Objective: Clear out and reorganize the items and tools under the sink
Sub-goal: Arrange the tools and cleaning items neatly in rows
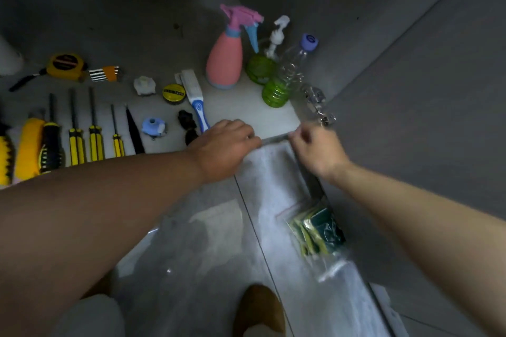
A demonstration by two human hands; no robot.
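Observation:
Both hands meet at the front edge of the cabinet floor. My left hand and my right hand each pinch one end of a thin grey strip. It looks like the top edge of a clear plastic bag that hangs down from it. Lower in that bag sit green and yellow sponges. Behind the hands stand a pink spray bottle, a green pump bottle and a clear bottle with green liquid.
On the cabinet floor to the left lie a blue-handled brush, a yellow tape tin, several yellow-handled screwdrivers, a tape measure and hex keys. A metal hinge and the open door stand at the right.

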